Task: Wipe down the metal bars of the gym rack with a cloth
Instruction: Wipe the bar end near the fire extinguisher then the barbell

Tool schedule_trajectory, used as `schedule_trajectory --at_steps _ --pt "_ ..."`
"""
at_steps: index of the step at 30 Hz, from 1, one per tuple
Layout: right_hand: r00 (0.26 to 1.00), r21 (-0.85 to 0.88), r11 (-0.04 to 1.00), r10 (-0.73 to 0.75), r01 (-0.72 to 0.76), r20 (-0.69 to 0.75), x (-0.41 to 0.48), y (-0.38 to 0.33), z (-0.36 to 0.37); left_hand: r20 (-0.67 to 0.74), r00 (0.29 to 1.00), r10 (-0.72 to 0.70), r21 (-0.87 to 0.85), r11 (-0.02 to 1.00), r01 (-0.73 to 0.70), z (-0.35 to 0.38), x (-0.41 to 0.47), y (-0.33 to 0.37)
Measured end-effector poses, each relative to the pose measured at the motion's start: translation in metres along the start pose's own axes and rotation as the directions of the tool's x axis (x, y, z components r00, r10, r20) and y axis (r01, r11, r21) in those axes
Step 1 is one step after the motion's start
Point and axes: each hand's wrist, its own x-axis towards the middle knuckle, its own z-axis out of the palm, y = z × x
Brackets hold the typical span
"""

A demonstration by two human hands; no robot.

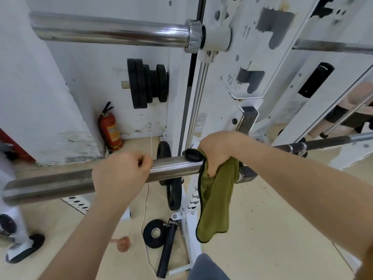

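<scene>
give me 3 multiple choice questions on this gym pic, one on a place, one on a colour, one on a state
1. Where is the extinguisher?
A on the floor
B on the rack
C in a hand

2. What colour is the cloth?
A white
B green
C blue

3. What is the right hand doing?
A hanging free
B gripping the cloth on the lower bar
C lifting a plate

Answers:
1 A, it stands on the floor in the corner.
2 B, the hanging part is olive green.
3 B, its fingers curl round the cloth on the bar.
</scene>
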Motion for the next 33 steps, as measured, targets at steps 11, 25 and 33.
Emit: schedule_trajectory --at_steps 11,25,33 --pt "0.536 -0.058 0.934 0.151 -0.353 -0.831 -0.034 -0.025 0.103 0.404 0.838 0.367 -0.052 0.924 -0.379 0.014 0.033 0.041" --pt "0.996 0.059 0.998 -0.028 0.033 -0.082 0.0 0.0 0.005 0.448 0.894 0.036 -0.121 0.992 0.021 -0.002 0.046 0.048" --pt "0.794 -0.131 0.98 0.042 -0.152 -0.606 -0.022 -0.007 0.061 0.123 0.987 0.108 -0.014 0.994 -0.107 0.013 -0.003 0.054"
